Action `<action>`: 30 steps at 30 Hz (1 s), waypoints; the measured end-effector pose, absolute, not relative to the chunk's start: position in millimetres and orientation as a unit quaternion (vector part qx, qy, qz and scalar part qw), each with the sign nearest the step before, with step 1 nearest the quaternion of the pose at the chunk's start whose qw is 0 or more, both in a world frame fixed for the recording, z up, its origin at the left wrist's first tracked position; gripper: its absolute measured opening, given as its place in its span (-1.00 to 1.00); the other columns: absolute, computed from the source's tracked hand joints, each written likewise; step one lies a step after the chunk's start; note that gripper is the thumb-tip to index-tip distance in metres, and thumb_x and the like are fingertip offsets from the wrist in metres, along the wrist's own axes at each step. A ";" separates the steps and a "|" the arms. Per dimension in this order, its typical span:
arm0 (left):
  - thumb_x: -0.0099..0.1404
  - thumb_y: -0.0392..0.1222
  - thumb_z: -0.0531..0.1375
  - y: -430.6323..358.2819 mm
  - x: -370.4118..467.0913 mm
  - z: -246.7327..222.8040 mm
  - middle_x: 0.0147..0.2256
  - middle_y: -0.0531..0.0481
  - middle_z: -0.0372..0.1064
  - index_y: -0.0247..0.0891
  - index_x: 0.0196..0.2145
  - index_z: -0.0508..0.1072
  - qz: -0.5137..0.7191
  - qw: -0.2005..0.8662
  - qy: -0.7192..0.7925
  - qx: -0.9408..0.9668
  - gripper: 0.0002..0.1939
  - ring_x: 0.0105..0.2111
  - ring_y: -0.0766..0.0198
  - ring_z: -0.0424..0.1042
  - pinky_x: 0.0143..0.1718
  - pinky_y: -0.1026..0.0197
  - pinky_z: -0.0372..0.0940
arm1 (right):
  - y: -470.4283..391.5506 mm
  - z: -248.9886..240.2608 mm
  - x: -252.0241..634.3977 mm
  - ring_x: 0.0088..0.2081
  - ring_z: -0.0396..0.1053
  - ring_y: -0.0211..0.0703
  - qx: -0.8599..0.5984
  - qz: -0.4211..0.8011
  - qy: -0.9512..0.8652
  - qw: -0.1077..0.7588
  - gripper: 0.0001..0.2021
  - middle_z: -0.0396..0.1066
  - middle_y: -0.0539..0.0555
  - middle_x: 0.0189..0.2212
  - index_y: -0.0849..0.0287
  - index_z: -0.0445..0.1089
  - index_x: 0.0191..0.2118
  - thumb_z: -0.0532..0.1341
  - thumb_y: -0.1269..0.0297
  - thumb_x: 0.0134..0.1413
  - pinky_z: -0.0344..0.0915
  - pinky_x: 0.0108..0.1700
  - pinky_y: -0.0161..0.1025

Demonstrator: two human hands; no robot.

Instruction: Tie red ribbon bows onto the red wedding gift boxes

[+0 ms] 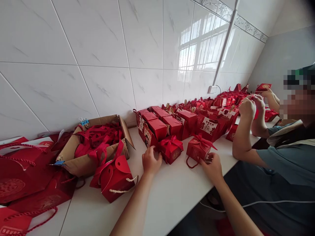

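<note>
A red gift box with a ribbon bow (171, 150) sits on the white table, just right of my left hand (152, 160). My left hand is loosely curved, with its thumb and forefinger apart, next to the box's left side. Farther right, my right hand (213, 167) holds the lower right edge of a second red box (197, 149), which has a bow on top and a dark red cord handle hanging at its front. Nearer the left side stands a red box with cream rope handles (115, 180), its top flaps partly raised.
An open cardboard box (83, 166) full of red ribbons stands at the left, beside large red bags (24, 173). Rows of red boxes (157, 127) line the tiled wall. At the right, a person in a blue-green sleeve (278, 160) works with raised hands; another hand shows beyond.
</note>
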State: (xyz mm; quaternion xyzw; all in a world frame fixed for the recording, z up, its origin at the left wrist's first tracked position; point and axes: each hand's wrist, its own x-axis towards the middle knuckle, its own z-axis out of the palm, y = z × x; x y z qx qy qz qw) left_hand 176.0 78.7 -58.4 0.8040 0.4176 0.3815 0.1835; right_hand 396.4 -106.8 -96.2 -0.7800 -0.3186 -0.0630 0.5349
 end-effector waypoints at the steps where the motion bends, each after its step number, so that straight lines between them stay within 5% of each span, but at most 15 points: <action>1: 0.18 -0.20 0.21 77.5 177.0 -58.3 -0.09 -0.17 0.41 -0.25 -0.01 0.32 0.374 0.181 0.412 0.811 -0.60 -0.06 0.00 0.40 0.00 -0.02 0.24 | -101.4 -94.4 404.9 -0.41 0.37 -0.02 -0.784 -0.051 -0.327 0.526 -0.69 0.36 0.11 -0.36 0.12 0.25 -0.25 0.28 0.05 -0.03 0.40 -0.38 -0.04; 4: 0.17 -0.14 0.24 77.9 178.7 -59.8 0.04 -0.24 0.34 -0.27 0.10 0.25 0.344 0.184 0.398 0.830 -0.45 0.05 -0.04 0.35 0.02 -0.03 0.24 | -83.6 -87.8 431.9 -0.43 0.34 -0.18 -0.792 -0.024 -0.354 0.497 -0.79 0.34 0.00 -0.47 0.18 0.30 -0.37 0.26 0.16 0.09 0.38 -0.31 -0.15; 7: 0.20 -0.12 0.23 80.5 178.4 -61.6 0.08 -0.20 0.34 -0.24 0.16 0.20 0.318 0.196 0.380 0.846 -0.41 0.09 0.02 0.34 0.07 0.02 0.24 | -67.3 -83.1 452.8 -0.33 0.38 -0.24 -0.789 0.001 -0.375 0.487 -0.80 0.39 0.02 -0.33 0.27 0.37 -0.25 0.20 0.20 0.21 0.39 -0.23 -0.19; 14: 0.21 -0.08 0.23 76.3 177.7 -58.8 -0.22 -0.15 0.48 -0.27 -0.13 0.41 0.277 0.182 0.353 0.875 -0.69 -0.15 0.04 0.45 -0.06 0.04 0.27 | -69.2 -83.8 428.4 -0.01 0.37 0.05 -0.733 0.046 -0.425 0.530 -0.60 0.33 0.26 0.02 0.22 0.29 0.05 0.08 0.03 0.26 0.39 -0.08 0.04; 16: 0.23 -0.08 0.21 72.5 178.9 -56.7 -0.27 -0.13 0.49 -0.24 -0.21 0.45 0.268 0.173 0.341 0.884 -0.78 -0.16 0.02 0.44 0.00 -0.01 0.21 | -76.4 -84.1 402.8 0.04 0.37 0.08 -0.693 0.082 -0.483 0.529 -0.50 0.31 0.28 0.09 0.14 0.24 0.12 0.08 -0.07 0.20 0.41 -0.07 0.03; 18: 0.25 -0.11 0.19 68.2 180.3 -54.4 -0.23 -0.12 0.50 -0.21 -0.23 0.48 0.259 0.171 0.320 0.895 -0.82 -0.12 0.02 0.43 0.07 -0.04 0.14 | -79.1 -83.9 378.7 0.15 0.29 0.11 -0.654 0.109 -0.541 0.518 -0.25 0.19 0.23 0.21 0.04 0.11 0.25 0.29 -0.08 -0.05 0.38 0.03 0.03; 21: 0.23 -0.16 0.19 61.6 181.7 -51.8 -0.11 -0.10 0.49 -0.16 -0.17 0.49 0.245 0.178 0.270 0.914 -0.80 0.02 0.02 0.37 0.16 -0.04 0.07 | -73.4 -84.4 358.6 0.28 0.09 0.13 -0.637 0.102 -0.566 0.512 0.05 0.04 0.22 0.30 0.02 -0.11 0.35 0.42 0.00 -0.23 0.21 0.20 0.09; 25: 0.23 -0.23 0.19 53.5 184.3 -53.2 0.11 -0.04 0.37 -0.01 0.05 0.42 0.216 0.199 0.202 0.934 -0.59 0.19 0.02 0.23 0.25 -0.12 -0.02 | -65.6 -86.9 359.9 0.30 0.02 0.14 -0.668 0.037 -0.516 0.535 -0.01 -0.05 0.31 0.31 0.08 -0.30 0.38 0.31 0.00 -0.02 0.09 0.24 0.19; 30: 0.29 -0.25 0.10 39.1 194.2 -57.0 0.24 -0.03 0.19 0.03 0.24 0.19 0.161 0.224 0.149 0.950 -0.42 0.29 0.03 0.06 0.26 -0.23 -0.08 | -66.4 -84.9 362.0 0.33 -0.12 0.23 -0.708 -0.050 -0.460 0.534 0.16 -0.17 0.35 0.32 0.14 -0.38 0.38 0.38 -0.07 -0.17 0.02 0.26 0.22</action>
